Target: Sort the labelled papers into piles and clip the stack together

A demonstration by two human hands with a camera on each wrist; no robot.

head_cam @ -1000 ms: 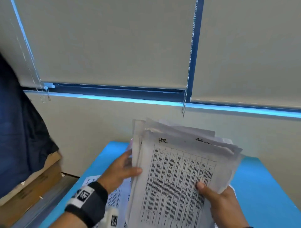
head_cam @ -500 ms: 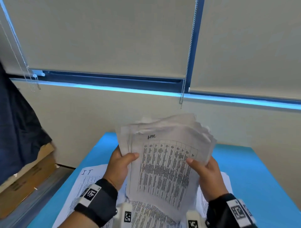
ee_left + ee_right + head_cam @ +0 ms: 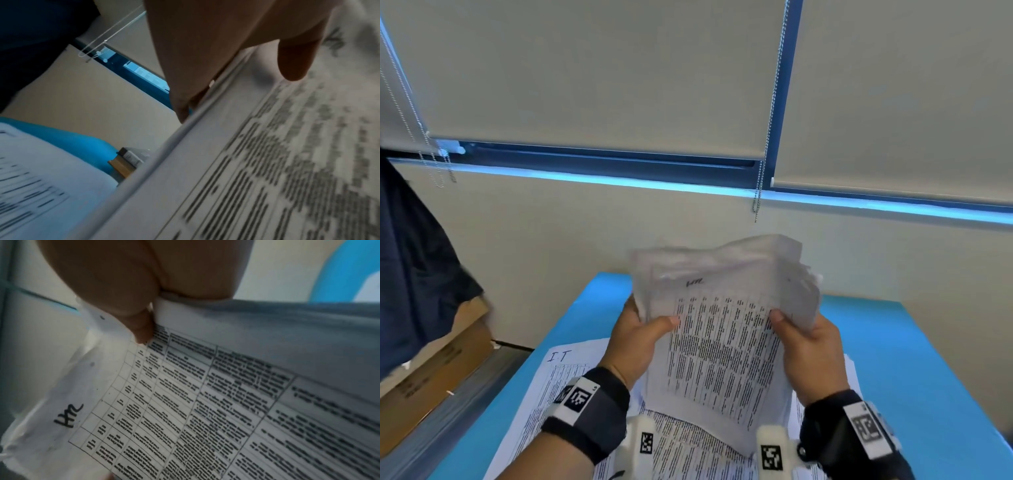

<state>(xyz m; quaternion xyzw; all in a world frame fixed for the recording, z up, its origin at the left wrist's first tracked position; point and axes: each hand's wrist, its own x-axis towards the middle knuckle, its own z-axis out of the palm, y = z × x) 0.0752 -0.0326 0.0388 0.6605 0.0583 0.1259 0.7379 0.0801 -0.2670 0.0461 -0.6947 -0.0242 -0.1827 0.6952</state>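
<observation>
We found the left hand [image 3: 635, 339] and right hand [image 3: 808, 356] each grasping a side of the paper stack [image 3: 726, 329], held tilted above the blue table [image 3: 928, 377]; its top sheet read "HR".

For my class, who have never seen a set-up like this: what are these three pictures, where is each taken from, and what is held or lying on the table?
No machine here: a person works with bare hands, wearing three cameras. The head view looks down from the forehead; the other two sit on the wrists and look along the fingers.

The left hand and right hand grip a stack of papers by its two side edges, above the blue table. Its top sheet is a printed table with a handwritten label that looks like "HR". On the table lies a sheet marked "IT", with other printed sheets beside it. No clip is visible.
</observation>
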